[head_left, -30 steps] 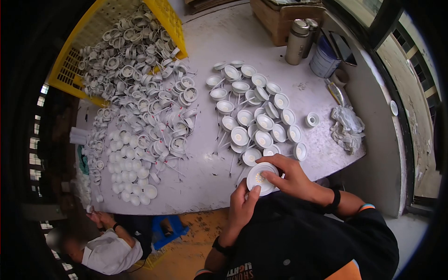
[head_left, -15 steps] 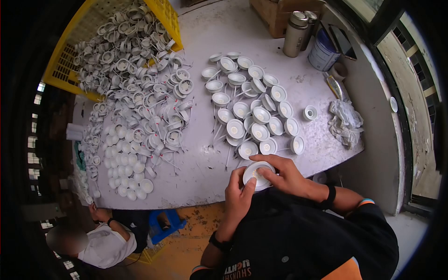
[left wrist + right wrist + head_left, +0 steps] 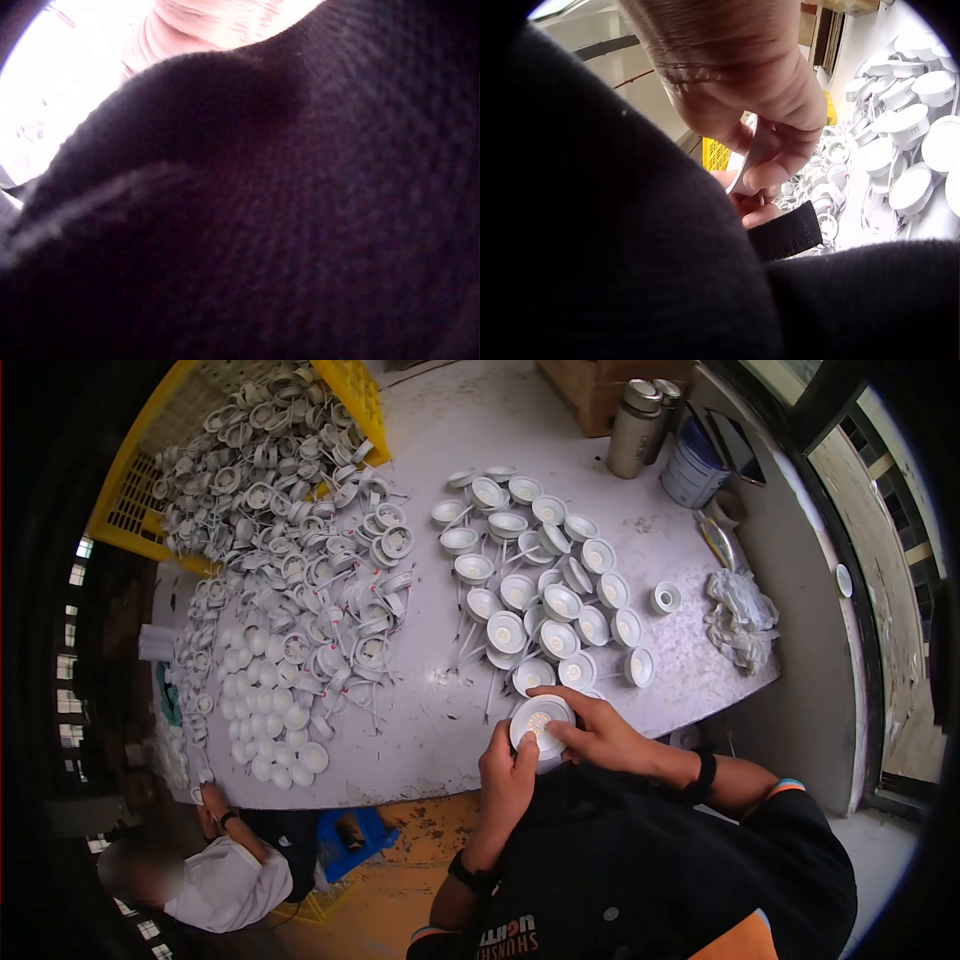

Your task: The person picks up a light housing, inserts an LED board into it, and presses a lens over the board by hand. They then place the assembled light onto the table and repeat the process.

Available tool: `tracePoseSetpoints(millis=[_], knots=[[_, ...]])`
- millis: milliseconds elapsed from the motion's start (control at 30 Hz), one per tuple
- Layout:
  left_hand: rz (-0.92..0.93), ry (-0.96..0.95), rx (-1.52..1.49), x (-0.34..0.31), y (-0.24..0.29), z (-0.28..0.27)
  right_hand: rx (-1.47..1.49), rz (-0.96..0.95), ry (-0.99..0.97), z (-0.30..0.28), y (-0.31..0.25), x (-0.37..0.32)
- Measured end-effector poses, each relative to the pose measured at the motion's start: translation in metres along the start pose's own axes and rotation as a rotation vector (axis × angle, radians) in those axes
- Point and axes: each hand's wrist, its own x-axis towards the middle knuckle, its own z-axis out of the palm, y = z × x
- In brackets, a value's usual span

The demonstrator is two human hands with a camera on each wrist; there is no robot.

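Both hands hold one white round LED downlight (image 3: 545, 708) near the table's front edge, its dish facing up with small yellow LED dots at the centre. My left hand (image 3: 508, 772) grips its left and near side, thumb inside the dish. From the right, my right hand (image 3: 615, 738) curls its fingers round the far rim, with the thumb tip near the LED dots. In the right wrist view the right hand (image 3: 735, 67) pinches the downlight's thin rim (image 3: 754, 154). Dark cloth (image 3: 262, 202) hides nearly everything in the left wrist view. The downlight's underside is hidden.
Several similar downlights (image 3: 517, 592) lie just beyond the hands. White lamp housings (image 3: 300, 565) with wires spill from a yellow crate (image 3: 375, 410) at left, beside white domes (image 3: 265, 705). Steel flask (image 3: 634, 435), bucket (image 3: 692, 465) and crumpled plastic (image 3: 742, 622) stand right. Another person (image 3: 230, 880) sits lower left.
The downlight has shifted slightly left and away from my body, still in both hands. My left thumb has gone from the rim into the dish. The head view has shifted a little.
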Motion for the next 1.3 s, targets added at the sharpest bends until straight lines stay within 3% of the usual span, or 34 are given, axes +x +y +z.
tracePoseSetpoints(millis=[133, 200, 267, 333, 400, 467, 533, 667, 733, 767, 833, 900, 1000, 1067, 1133, 1167, 1233, 1300], knots=[[-0.010, -0.102, -0.125, 0.011, -0.028, -0.007, 0.029, 0.053, -0.045, -0.010, 0.019, 0.012], [-0.223, -0.160, -0.232, 0.017, -0.041, -0.019, -0.053, 0.132, 0.033, -0.021, 0.015, 0.011], [-0.233, -0.130, -0.210, 0.021, -0.064, -0.026, -0.081, 0.054, 0.088, -0.037, 0.003, 0.001], [-0.309, -0.205, -0.067, 0.020, -0.087, -0.028, -0.210, -0.325, -0.026, -0.045, -0.028, -0.020], [-0.338, -0.215, -0.072, 0.023, -0.107, -0.020, -0.196, -0.523, -0.279, -0.039, -0.075, -0.049], [-0.281, -0.245, -0.129, 0.030, -0.123, -0.011, -0.006, -0.894, -0.496, -0.022, -0.096, -0.059], [-0.278, -0.257, -0.147, 0.039, -0.135, -0.004, 0.118, -1.017, -0.643, -0.016, -0.103, -0.071], [-0.267, -0.336, -0.063, 0.054, -0.143, 0.006, 0.273, -1.137, -0.562, -0.004, -0.125, -0.068], [-0.290, -0.366, -0.013, 0.058, -0.142, 0.011, 0.197, -0.970, -0.861, -0.015, -0.122, -0.063], [-0.258, -0.336, 0.059, 0.058, -0.141, 0.015, 0.198, -0.972, -0.862, -0.013, -0.125, -0.063], [-0.232, -0.298, 0.137, 0.056, -0.139, 0.015, 0.366, -1.065, -0.641, -0.001, -0.136, -0.065], [-0.002, -0.105, 0.241, 0.053, -0.132, 0.006, 0.392, -1.056, -0.652, 0.002, -0.138, -0.061], [-0.070, 0.048, 0.191, 0.048, -0.106, -0.022, 0.403, -1.051, -0.675, 0.009, -0.140, -0.050], [-0.088, 0.111, 0.200, 0.052, -0.123, -0.054, 0.397, -1.062, -0.696, 0.019, -0.143, -0.042], [-0.247, 0.370, -0.170, 0.059, -0.134, -0.087, 0.355, -1.043, -0.644, 0.030, -0.146, -0.036], [-0.251, 0.376, -0.165, 0.064, -0.139, -0.105, 0.364, -1.043, -0.647, 0.034, -0.147, -0.033], [-0.209, 0.716, -0.271, 0.073, -0.152, -0.143, 0.272, -1.048, -0.692, 0.038, -0.148, -0.026], [-0.200, 0.808, -0.214, 0.089, -0.176, -0.174, 0.222, -1.016, -0.754, 0.035, -0.129, -0.017]])
